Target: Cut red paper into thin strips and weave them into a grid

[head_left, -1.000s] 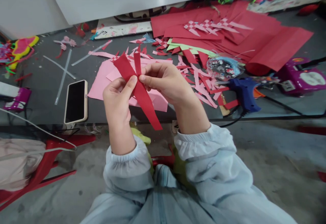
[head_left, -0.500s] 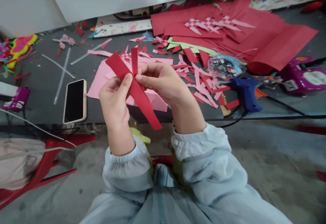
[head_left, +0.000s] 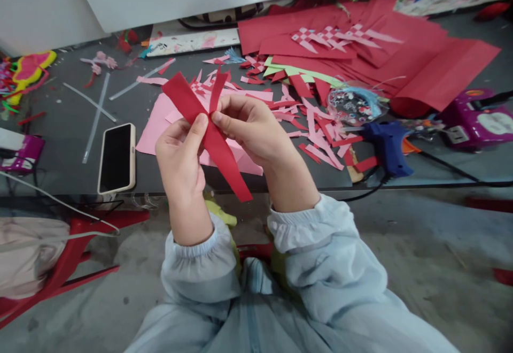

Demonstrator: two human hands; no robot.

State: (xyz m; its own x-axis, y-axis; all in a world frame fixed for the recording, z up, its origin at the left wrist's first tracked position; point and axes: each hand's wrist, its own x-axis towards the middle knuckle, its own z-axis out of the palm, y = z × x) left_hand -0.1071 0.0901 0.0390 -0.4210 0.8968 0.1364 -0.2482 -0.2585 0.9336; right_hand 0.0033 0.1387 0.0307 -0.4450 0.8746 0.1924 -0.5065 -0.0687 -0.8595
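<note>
Between my hands is a red paper strip (head_left: 226, 160), slanting from upper left to lower right above the table's front edge. My left hand (head_left: 182, 152) pinches it near the middle, thumb on top. With thumb and fingers closed, my right hand (head_left: 250, 128) grips it at the crossing, where a narrower red end (head_left: 217, 90) sticks up. Whether that end is a separate strip or part of the same one is hidden by my fingers. Pink paper sheets (head_left: 154, 123) lie on the table behind and below my hands.
A phone (head_left: 117, 159) lies to the left, near clear glue sticks (head_left: 96, 120). Pink and red paper scraps (head_left: 316, 128) spread to the right, beside a blue glue gun (head_left: 387, 148). Red sheets (head_left: 452, 69) bear woven paper fish (head_left: 329, 38). A purple device (head_left: 476, 120) stands far right.
The narrow red end, upright before, now leans and curves to the right. Both hands keep their hold on the strip, almost in the same place.
</note>
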